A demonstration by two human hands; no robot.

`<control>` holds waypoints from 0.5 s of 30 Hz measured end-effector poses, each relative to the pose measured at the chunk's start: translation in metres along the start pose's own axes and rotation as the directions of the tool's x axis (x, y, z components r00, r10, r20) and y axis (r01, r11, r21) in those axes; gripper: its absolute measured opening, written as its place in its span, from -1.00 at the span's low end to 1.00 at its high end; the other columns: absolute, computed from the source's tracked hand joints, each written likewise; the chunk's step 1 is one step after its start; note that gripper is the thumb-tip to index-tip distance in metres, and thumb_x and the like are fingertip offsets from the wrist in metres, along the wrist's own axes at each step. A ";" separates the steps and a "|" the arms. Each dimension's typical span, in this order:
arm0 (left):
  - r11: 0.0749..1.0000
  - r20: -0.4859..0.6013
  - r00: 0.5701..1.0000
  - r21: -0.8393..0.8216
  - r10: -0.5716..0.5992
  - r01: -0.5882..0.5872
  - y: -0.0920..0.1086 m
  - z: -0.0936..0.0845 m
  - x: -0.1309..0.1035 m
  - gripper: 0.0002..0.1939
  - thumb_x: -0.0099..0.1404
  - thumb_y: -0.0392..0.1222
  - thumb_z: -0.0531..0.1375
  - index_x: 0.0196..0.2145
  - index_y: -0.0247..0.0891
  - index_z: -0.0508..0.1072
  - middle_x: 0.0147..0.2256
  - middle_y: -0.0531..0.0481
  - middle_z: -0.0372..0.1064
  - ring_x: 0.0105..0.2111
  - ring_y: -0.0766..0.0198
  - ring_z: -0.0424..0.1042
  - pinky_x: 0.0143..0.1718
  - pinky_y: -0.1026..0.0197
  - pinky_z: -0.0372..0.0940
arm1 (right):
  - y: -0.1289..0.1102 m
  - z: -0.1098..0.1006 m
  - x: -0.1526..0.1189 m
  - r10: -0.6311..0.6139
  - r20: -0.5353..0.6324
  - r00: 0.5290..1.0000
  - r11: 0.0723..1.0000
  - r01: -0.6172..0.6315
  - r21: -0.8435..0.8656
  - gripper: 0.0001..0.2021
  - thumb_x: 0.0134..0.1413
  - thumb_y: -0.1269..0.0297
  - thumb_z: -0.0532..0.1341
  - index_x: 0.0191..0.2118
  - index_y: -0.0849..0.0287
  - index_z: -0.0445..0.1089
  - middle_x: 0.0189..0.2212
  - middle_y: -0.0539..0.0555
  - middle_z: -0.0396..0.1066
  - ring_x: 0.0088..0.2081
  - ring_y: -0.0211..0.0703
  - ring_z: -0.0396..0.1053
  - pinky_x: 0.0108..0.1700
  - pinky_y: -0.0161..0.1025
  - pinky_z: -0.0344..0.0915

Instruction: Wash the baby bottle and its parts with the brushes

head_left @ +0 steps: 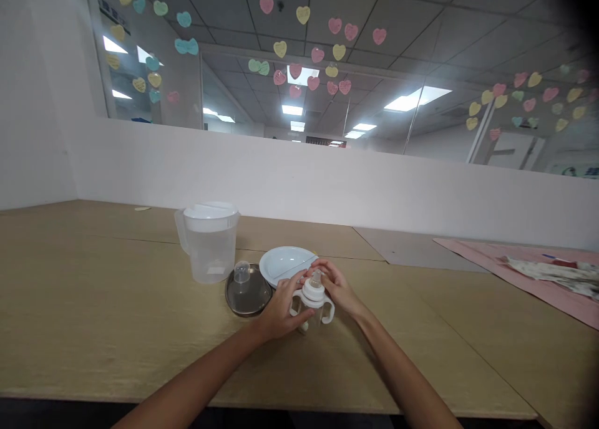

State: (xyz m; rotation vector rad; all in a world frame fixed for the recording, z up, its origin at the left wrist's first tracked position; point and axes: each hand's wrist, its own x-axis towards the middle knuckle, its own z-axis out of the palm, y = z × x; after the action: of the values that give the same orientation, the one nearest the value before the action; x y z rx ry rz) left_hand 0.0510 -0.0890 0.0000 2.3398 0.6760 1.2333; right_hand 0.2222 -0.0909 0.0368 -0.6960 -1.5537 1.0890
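Observation:
A clear baby bottle (314, 301) with a white collar, two white side handles and a translucent nipple stands upright on the table before me. My left hand (284, 307) is wrapped round its left side, thumb across the front. Up at the nipple, my right hand (337, 287) has its fingers closed around the top of the bottle from the right and behind. Just beyond the hands is a white plate (281, 254), partly hidden by them. A small clear cap (242, 273) rests on a round metal tray (248, 304) left of the plate.
A translucent lidded pitcher (213, 248) with liquid stands behind the tray, its handle to the left. At the right, a pink cloth (472, 257) carries a crumpled white cloth (552, 276). A white wall (281, 173) with a window above closes off the table's (116, 304) back.

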 end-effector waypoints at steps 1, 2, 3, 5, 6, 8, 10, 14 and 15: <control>1.000 0.008 1.000 0.019 0.005 -0.005 -0.001 0.000 0.000 -0.27 0.10 -0.01 0.14 0.15 -0.24 -0.07 0.06 -0.20 0.08 0.00 0.05 0.13 0.01 0.04 0.06 | 0.001 0.000 0.000 -0.001 -0.019 1.000 1.000 0.001 0.013 -0.75 -0.04 0.15 0.16 -0.23 0.11 0.20 -0.34 0.02 0.33 -0.33 -0.25 0.31 -0.30 -0.33 0.21; 0.999 0.015 1.000 0.039 0.012 -0.013 -0.001 0.000 0.000 -0.28 0.11 -0.01 0.13 0.14 -0.25 -0.08 0.06 -0.20 0.08 0.01 0.06 0.13 0.01 0.04 0.07 | 0.002 -0.001 0.000 0.007 -0.027 1.000 1.000 -0.006 0.025 -0.77 -0.05 0.16 0.17 -0.26 0.12 0.20 -0.36 0.01 0.33 -0.35 -0.26 0.30 -0.32 -0.34 0.21; 0.998 0.018 1.000 0.056 0.021 -0.022 -0.001 0.000 0.000 -0.30 0.11 0.00 0.13 0.13 -0.25 -0.06 0.05 -0.20 0.09 0.00 0.08 0.13 0.00 0.04 0.08 | 0.003 -0.001 0.001 0.019 -0.028 0.999 0.999 -0.018 0.039 -0.78 -0.06 0.16 0.18 -0.28 0.12 0.21 -0.38 0.01 0.33 -0.37 -0.27 0.30 -0.34 -0.34 0.20; 0.995 0.017 0.999 0.092 0.043 -0.045 -0.002 0.000 -0.001 -0.39 0.14 -0.02 0.10 0.08 -0.26 0.01 0.01 -0.18 0.13 -0.04 0.11 0.17 -0.03 0.07 0.11 | 0.006 -0.002 0.002 0.037 -0.020 0.999 0.997 -0.035 0.068 -0.77 -0.07 0.16 0.18 -0.29 0.12 0.21 -0.39 0.01 0.35 -0.40 -0.28 0.30 -0.36 -0.34 0.20; 0.992 0.014 0.998 0.112 0.055 -0.056 -0.003 0.000 -0.001 -0.45 0.15 -0.02 0.09 0.04 -0.26 0.05 -0.02 -0.17 0.16 -0.06 0.13 0.19 -0.05 0.08 0.12 | 0.007 -0.002 0.002 0.038 -0.018 0.999 0.996 -0.037 0.079 -0.76 -0.06 0.15 0.18 -0.27 0.12 0.21 -0.39 0.01 0.36 -0.41 -0.28 0.30 -0.37 -0.34 0.20; 0.984 0.011 0.997 0.157 0.079 -0.080 -0.004 0.000 -0.002 -0.53 0.16 -0.04 0.08 -0.01 -0.25 0.11 -0.07 -0.15 0.20 -0.10 0.15 0.21 -0.07 0.09 0.13 | 0.010 -0.002 0.003 0.028 -0.030 0.999 0.996 -0.025 0.084 -0.73 -0.06 0.15 0.18 -0.22 0.11 0.20 -0.41 0.01 0.36 -0.44 -0.29 0.29 -0.39 -0.35 0.19; 0.976 0.017 0.995 0.193 0.103 -0.104 -0.004 -0.001 -0.002 -0.56 0.17 -0.05 0.07 -0.03 -0.25 0.13 -0.11 -0.13 0.23 -0.12 0.16 0.22 -0.09 0.09 0.14 | 0.011 -0.001 0.004 0.000 -0.076 0.997 0.998 0.005 0.059 -0.70 -0.07 0.16 0.19 -0.19 0.11 0.20 -0.44 -0.01 0.36 -0.46 -0.30 0.28 -0.41 -0.36 0.18; 0.962 0.019 0.991 0.237 0.132 -0.133 -0.002 -0.002 0.000 -0.58 0.18 -0.05 0.07 -0.03 -0.24 0.14 -0.15 -0.11 0.26 -0.17 0.17 0.24 -0.13 0.10 0.14 | 0.015 0.001 0.005 -0.022 -0.168 0.986 1.000 0.021 -0.009 -0.72 -0.07 0.12 0.17 -0.24 0.16 0.24 -0.49 0.00 0.35 -0.46 -0.27 0.29 -0.41 -0.34 0.20; 0.960 0.014 0.991 0.246 0.132 -0.131 -0.001 -0.002 0.001 -0.58 0.18 -0.05 0.07 -0.03 -0.24 0.14 -0.16 -0.11 0.27 -0.18 0.17 0.24 -0.14 0.10 0.15 | 0.016 0.002 0.004 -0.031 -0.200 0.979 0.999 0.025 -0.035 -0.73 -0.06 0.11 0.15 -0.26 0.17 0.25 -0.50 0.01 0.35 -0.45 -0.26 0.30 -0.40 -0.33 0.20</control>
State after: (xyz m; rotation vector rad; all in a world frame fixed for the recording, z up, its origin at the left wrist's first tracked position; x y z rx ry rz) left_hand 0.0498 -0.0879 0.0010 2.6250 0.7213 1.2717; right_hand 0.2176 -0.0808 0.0240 -0.7793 -1.4062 0.9443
